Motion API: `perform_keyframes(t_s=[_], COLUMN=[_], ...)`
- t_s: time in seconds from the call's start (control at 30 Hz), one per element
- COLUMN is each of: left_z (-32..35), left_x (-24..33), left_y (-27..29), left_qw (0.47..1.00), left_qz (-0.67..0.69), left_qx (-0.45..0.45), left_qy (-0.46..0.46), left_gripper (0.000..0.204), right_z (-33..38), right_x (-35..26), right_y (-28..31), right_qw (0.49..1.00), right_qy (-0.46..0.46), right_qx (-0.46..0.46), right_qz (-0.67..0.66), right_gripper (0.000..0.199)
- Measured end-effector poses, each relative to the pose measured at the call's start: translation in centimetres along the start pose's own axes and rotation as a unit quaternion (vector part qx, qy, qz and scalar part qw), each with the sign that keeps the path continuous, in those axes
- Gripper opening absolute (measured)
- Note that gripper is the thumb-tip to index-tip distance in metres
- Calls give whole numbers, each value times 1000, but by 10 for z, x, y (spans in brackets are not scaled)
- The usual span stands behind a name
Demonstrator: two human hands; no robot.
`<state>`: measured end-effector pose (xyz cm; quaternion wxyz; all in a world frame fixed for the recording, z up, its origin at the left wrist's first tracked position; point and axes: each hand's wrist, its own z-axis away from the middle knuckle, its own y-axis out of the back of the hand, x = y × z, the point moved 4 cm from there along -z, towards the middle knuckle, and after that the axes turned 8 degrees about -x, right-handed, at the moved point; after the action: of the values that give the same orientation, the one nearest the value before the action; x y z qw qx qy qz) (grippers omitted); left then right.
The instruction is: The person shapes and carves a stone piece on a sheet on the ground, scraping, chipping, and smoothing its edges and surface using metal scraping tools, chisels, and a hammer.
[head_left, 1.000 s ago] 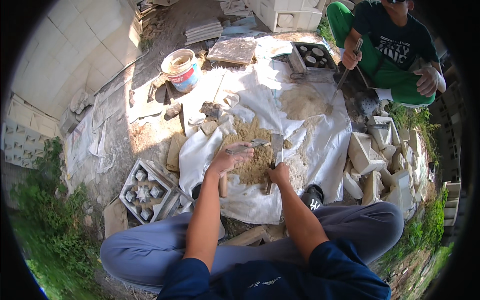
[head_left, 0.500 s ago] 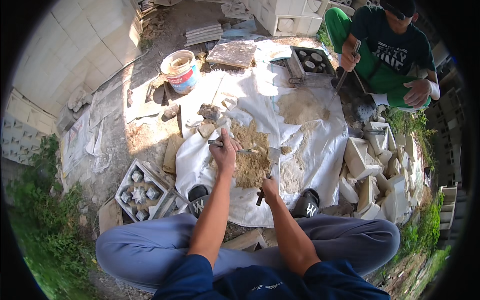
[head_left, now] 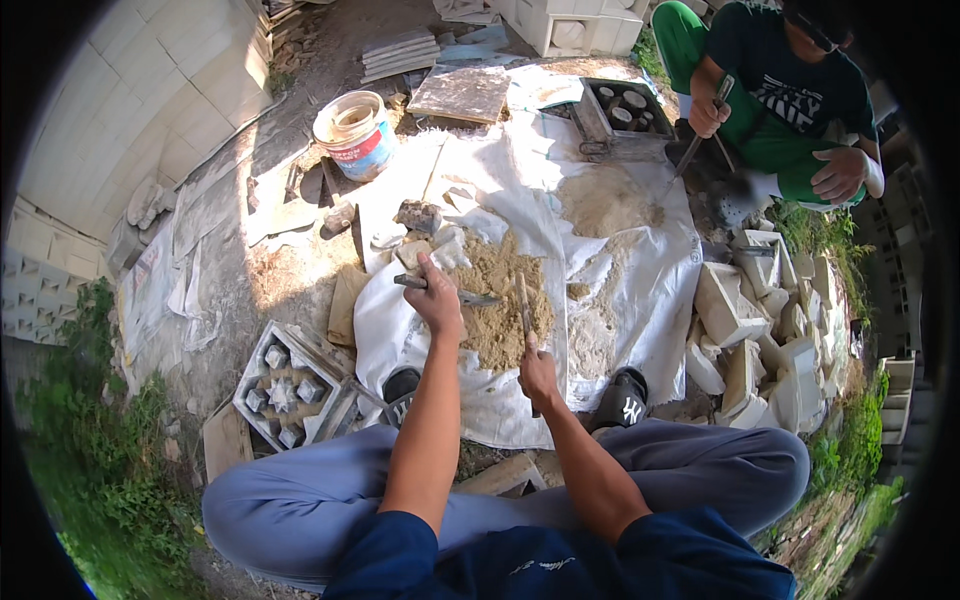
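The left hand (head_left: 437,300) grips a trowel (head_left: 450,291) by its handle; the right hand (head_left: 537,372) grips a stick (head_left: 524,312), probably stiff, over loose, crumbly sand (head_left: 500,300).

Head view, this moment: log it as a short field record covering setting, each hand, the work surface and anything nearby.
setting: outdoors, person seated on the ground by a pale block wall
left hand: grips a trowel over the sand pile
right hand: grips a thin metal tool, tip in the sand
surface: white sheet spread on the ground
nearby: bucket; patterned mould at left; broken pale blocks at right
other person: seated at upper right, holding a tool
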<state>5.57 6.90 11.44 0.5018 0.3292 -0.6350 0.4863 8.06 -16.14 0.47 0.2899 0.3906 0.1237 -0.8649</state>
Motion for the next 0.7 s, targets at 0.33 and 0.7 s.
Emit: perform_keyframes(t_s=[0.33,0.7], left_z=[-4,-2], left_x=[13,11], left_y=[6,10], left_qw=[999,996], left_qz=[-5,82], left_qx=[54,25], left_qy=[1,4], left_gripper=[56,59], right_z=[21,3], right_x=[-55,-45], right_y=[-43,-14], right_qw=[964,990], right_qy=[211,33], right_qx=[-121,-50], right_qz=[-107,-129], right_gripper=[55,57])
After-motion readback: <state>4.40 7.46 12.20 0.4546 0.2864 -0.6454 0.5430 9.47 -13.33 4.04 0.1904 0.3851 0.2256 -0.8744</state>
